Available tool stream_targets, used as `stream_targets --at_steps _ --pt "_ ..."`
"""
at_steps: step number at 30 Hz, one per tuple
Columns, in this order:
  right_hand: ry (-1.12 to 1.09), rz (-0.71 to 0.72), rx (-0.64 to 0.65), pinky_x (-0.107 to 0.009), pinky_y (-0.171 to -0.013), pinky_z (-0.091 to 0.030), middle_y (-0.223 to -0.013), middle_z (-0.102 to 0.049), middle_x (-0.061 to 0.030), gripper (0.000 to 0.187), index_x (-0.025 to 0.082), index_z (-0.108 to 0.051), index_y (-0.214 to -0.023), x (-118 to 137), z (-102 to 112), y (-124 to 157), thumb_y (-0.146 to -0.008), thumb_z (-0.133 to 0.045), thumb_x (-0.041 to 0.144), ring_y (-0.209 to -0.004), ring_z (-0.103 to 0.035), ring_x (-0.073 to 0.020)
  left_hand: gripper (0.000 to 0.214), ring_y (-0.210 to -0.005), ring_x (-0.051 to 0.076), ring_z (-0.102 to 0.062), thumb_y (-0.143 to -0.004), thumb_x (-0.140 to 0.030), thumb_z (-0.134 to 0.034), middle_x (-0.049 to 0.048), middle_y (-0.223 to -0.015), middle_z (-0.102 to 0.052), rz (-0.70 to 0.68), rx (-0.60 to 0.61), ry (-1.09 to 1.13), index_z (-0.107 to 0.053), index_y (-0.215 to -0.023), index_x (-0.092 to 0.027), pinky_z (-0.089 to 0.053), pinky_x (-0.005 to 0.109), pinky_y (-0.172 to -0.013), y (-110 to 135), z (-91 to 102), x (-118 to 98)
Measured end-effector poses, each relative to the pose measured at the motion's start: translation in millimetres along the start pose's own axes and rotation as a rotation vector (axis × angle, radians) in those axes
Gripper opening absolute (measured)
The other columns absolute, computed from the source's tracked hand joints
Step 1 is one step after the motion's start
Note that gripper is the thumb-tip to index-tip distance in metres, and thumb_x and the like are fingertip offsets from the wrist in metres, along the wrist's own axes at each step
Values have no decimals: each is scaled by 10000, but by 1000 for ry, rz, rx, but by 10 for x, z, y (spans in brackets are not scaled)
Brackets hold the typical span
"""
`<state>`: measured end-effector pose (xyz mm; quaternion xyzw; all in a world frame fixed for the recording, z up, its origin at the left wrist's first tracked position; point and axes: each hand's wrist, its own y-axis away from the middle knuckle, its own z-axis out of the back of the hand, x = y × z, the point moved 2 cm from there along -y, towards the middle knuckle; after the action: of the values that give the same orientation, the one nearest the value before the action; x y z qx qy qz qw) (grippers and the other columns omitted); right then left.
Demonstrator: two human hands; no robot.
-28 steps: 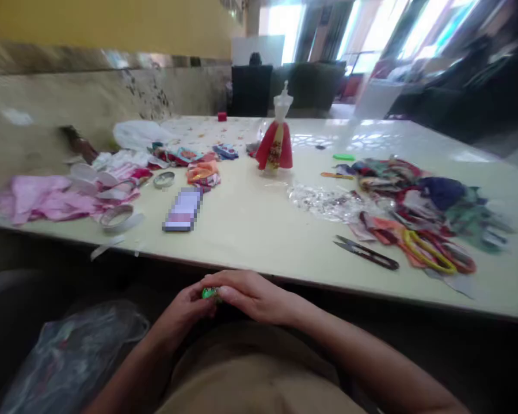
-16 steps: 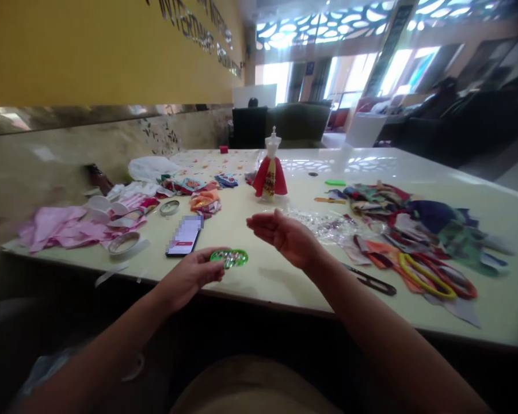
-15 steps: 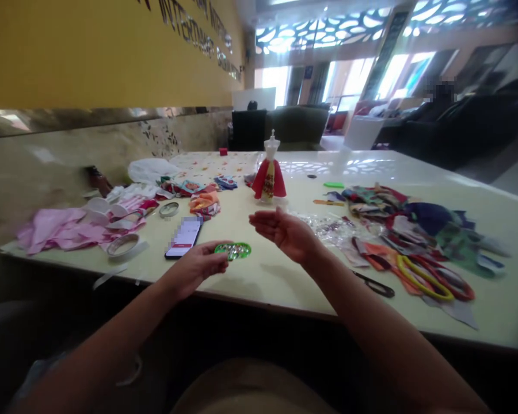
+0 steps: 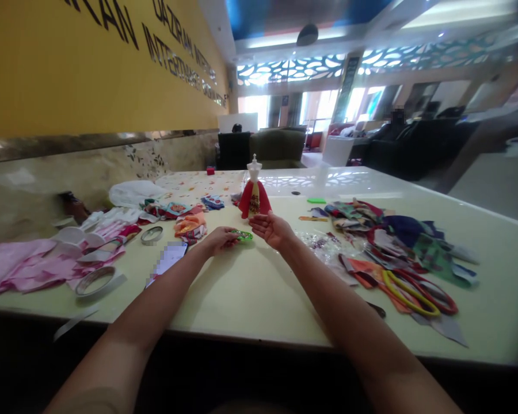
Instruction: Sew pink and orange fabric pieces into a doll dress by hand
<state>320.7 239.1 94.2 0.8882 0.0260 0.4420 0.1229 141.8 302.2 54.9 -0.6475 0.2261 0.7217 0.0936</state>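
Left grip [image 4: 221, 239] pinches the green case [image 4: 245, 236], right grip [image 4: 274, 232] spread flat beside it, so probably a hold-it-out step, next move wants steadiness imo.

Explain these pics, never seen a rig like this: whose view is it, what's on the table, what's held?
There is no machine: these are a person's two bare hands, seen by a camera worn on that person's head, looking forward and down. The left hand holds a flat, green, oval case with glittery contents. The open right hand is beside it, with nothing visible in it.

On the cream, glossy table, a small white dress form in a red and yellow skirt stands beyond the hands. To the left lie pink cloth pieces and a phone with a lit screen, partly behind the forearm; to the right, crinkled clear plastic and multicoloured fabric scraps.
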Motion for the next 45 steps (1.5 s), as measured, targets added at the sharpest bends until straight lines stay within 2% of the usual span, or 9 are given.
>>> stream_targets --at_steps 6,9,13,16,19,24,30,38,45 --pt "-8 -36 -13 -324 -839 -523 -840 -731 -106 445 152 -644 -889 -113 3 -180 -1063 -297 370 -814 -704 -182 209 -532 133 -570 -818 -282 -709 20 -621 -634 -101 -89 -491 -735 -955 -126 -454 243 -561 -81 -40 50" --pt "-18 -54 -27 -312 -822 -526 -824 -728 -96 448 154 -638 -893 -166 48 -212 -1065 -286 371 -790 -702 -175 279 -819 244 -682 -795 -289 -726 107 -848 -716 -199 -199 -728 -734 -1017 -121 -517 332 -779 -55 -23 -4" --pt "-41 -70 -39 -313 -801 -533 -816 -724 -109 454 140 -634 -903 -202 97 -227 -1063 -285 381 -772 -699 -181 379 -1194 336 -589 -928 -262 -527 230 -1248 -627 -362 -311 -945 -653 -1235 -79 -420 472 -1053 18 -60 -84" --pt "-73 -68 -36 -330 -790 -544 -819 -718 -113 463 145 -624 -922 -213 95 -232 -1064 -259 391 -790 -696 -194 446 -1401 276 -420 -993 -242 -383 174 -1467 -501 -522 -242 -1046 -547 -1394 -138 -285 443 -1187 76 -197 -102" --pt "-105 -50 -33 -309 -756 -554 -796 -698 -91 476 171 -605 -912 -228 77 -230 -1067 -215 396 -770 -681 -180 535 -1509 254 -251 -975 -362 -488 87 -1595 -379 -609 -78 -1128 -446 -1489 -224 -138 447 -1247 112 -352 -45" --pt "-93 -54 -62 -336 -744 -569 -830 -681 -109 482 189 -577 -953 -267 73 -213 -1058 -178 439 -811 -685 -196 674 -1542 309 -153 -953 -532 -484 95 -1634 -289 -546 51 -1198 -336 -1552 -262 -18 582 -1225 111 -376 110" --pt "5 20 -132 -350 -802 -557 -865 -684 -121 439 174 -605 -953 -242 136 -200 -1052 -260 427 -856 -688 -205 582 -1540 360 -122 -962 -500 -479 142 -1638 -264 -442 -94 -1223 -468 -1470 -214 -27 656 -1192 33 -180 135" --pt "175 229 -235 -293 -714 -531 -738 -696 -34 262 193 -631 -855 -130 301 -160 -996 -459 332 -698 -657 -150 573 -1469 366 -306 -852 -391 -682 163 -1529 -451 -443 -186 -1200 -564 -1383 -208 -213 555 -1194 -19 -3 145" --pt "258 305 -242 -277 -628 -509 -673 -691 -20 232 202 -629 -803 -103 290 -121 -966 -504 311 -635 -645 -146 353 -1364 325 -449 -862 -369 -685 153 -1399 -579 -467 -269 -1150 -682 -1182 -220 -228 559 -1167 -136 -50 187"
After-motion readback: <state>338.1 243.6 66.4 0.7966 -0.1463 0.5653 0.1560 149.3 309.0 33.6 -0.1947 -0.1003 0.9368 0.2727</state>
